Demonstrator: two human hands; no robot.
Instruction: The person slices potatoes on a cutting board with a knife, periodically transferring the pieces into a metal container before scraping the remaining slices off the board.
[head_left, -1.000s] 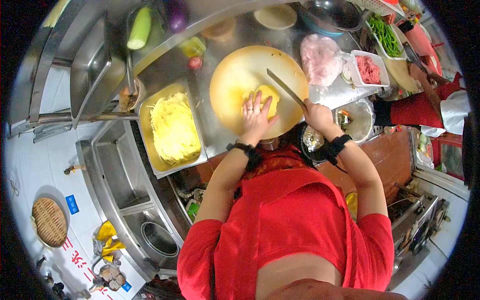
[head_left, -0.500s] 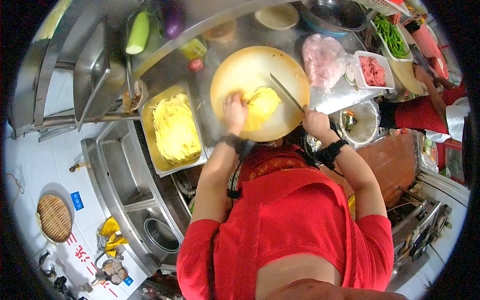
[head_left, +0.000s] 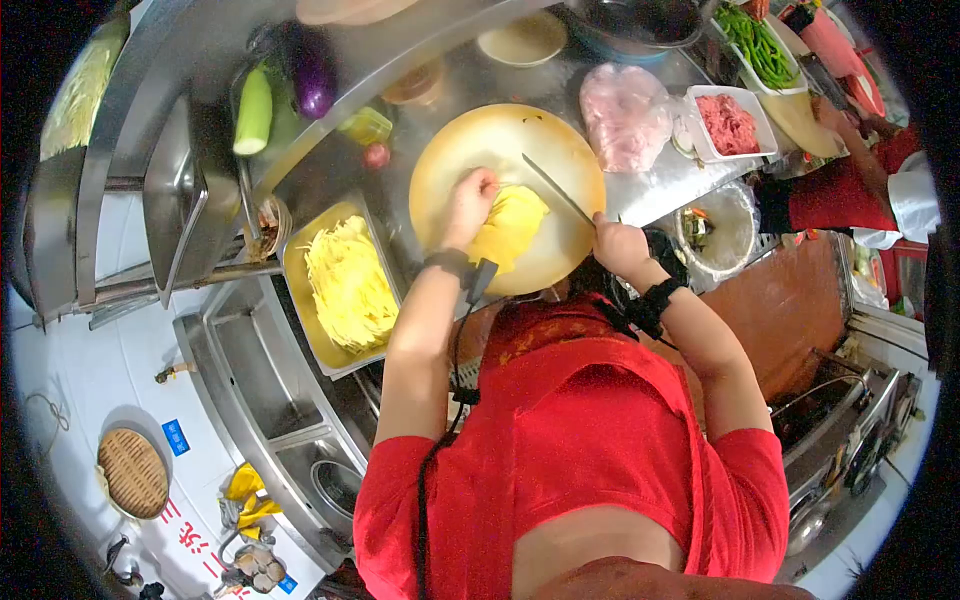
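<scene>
A round cutting board [head_left: 440,150] lies on the metal counter, with a fanned pile of thin yellow potato-like slices [head_left: 508,228] on it. My left hand [head_left: 472,205] is just left of the slices, its fingers curled closed; what they hold, if anything, is hidden. My right hand [head_left: 621,246] grips the handle of a knife [head_left: 557,188] at the board's right edge. The blade points up and left across the board, apart from the slices. Left of the board, a metal tray [head_left: 292,262] holds a heap of yellow shreds [head_left: 347,285].
Beyond the board stand a pale bowl [head_left: 522,42] and a plastic bag of pink stuff [head_left: 625,118]. Minced meat [head_left: 727,124] and green peppers [head_left: 757,50] fill tubs at right. A lined bin [head_left: 738,262] stands below. Another person's arm [head_left: 850,150] reaches in at far right.
My left hand has lifted off the slices and curled, uncovering more of the pile. The knife stays in my right hand. The whole view has shifted slightly.
</scene>
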